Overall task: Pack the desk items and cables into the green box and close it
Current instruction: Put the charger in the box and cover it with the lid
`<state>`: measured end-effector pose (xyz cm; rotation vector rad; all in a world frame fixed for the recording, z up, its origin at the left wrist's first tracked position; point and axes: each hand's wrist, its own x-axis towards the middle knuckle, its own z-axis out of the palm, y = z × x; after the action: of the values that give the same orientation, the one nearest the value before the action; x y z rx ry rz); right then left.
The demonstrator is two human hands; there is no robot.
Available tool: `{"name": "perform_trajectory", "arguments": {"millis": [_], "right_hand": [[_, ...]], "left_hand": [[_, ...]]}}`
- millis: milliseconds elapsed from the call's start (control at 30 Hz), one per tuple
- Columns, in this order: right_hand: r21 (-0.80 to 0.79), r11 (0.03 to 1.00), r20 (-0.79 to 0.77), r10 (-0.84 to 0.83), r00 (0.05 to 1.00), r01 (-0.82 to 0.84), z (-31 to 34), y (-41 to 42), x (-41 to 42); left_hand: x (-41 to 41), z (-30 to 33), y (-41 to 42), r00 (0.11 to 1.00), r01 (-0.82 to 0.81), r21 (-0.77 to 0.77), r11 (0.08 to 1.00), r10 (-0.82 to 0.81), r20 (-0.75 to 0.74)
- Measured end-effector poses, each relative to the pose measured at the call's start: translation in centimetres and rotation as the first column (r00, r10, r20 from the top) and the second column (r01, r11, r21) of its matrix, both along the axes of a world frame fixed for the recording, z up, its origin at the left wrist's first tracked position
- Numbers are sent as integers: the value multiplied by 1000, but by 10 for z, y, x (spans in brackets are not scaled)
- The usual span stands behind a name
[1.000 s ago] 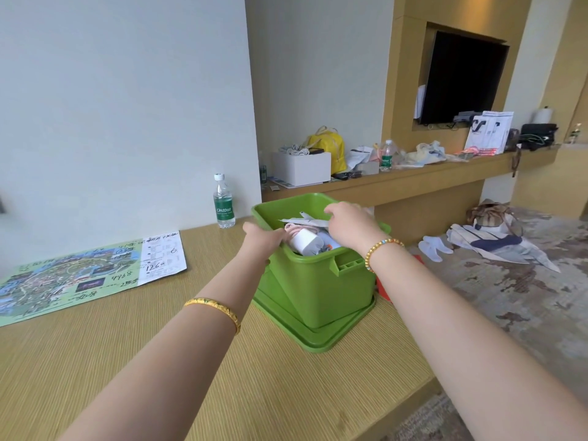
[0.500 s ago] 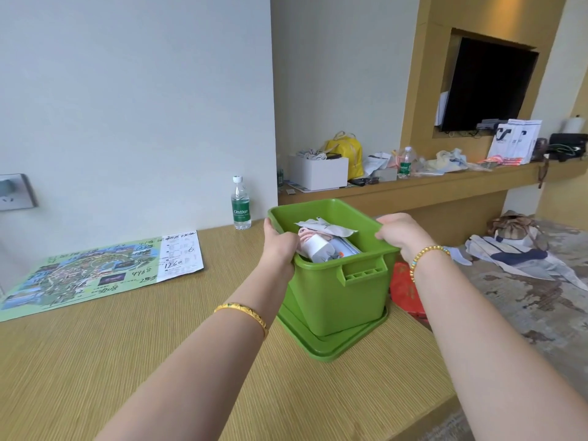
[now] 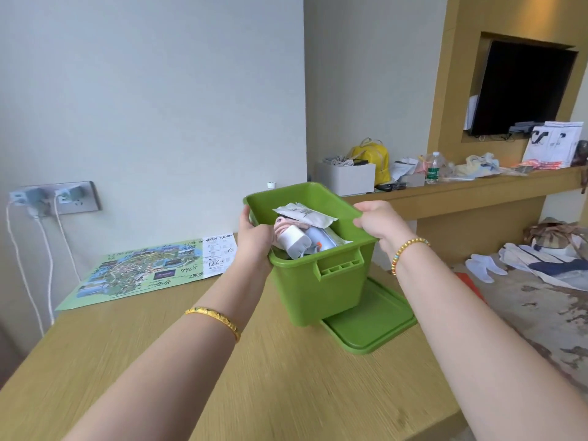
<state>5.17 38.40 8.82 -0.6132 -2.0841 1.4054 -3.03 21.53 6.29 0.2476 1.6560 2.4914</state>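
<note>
Gripping green box (image 3: 318, 281) by its top rim, both sides. Left hand (image 3: 254, 240) clamped on left rim, thumb inside, fingers wrapping outside. Right hand (image 3: 380, 226) clamped on right rim, fingers curling over the edge. Box tilting slightly, near bottom corner looking raised off the desk (image 3: 222, 377), can't tell for sure. Sitting toward the desk's right edge, open-topped. Green lid (image 3: 372, 323) lying flat on the desk, upside down, partly under the box's right side, poking out toward the right edge. Holding mixed contents inside: white flat pouch (image 3: 305, 215) on top, white roll (image 3: 294, 239) below it, bluish item beside; rest too jumbled to tell. Printed map sheet (image 3: 152, 270) lying flat near the desk's far left edge, well apart from box. Wall socket (image 3: 54, 198) with plugged chargers, white cables hanging down.
</note>
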Motion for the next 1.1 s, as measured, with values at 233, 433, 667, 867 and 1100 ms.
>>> {"name": "perform_trajectory", "arguments": {"millis": [233,433,667,867,1100], "right_hand": [[-39,963,159,271,949,-268,-34,-83,-52],[-19,918,190,392,900,-395,-46,-134,-76],[423,841,201,276,940,-337,-31,-155,-79],[501,754,247,345,906,-424,-29,-159,-49],[478,321,727,378,573,-818,-19,-168,-15]], "left_hand": [[11,-16,-105,963,-257,-36,966,259,78],[20,-28,-154,910,-405,11,914,402,103],[35,-32,-128,866,-493,-117,862,500,31],[43,-46,-102,834,-549,-414,726,505,-220],[-18,-57,-187,711,-628,-685,369,-84,-698]]}}
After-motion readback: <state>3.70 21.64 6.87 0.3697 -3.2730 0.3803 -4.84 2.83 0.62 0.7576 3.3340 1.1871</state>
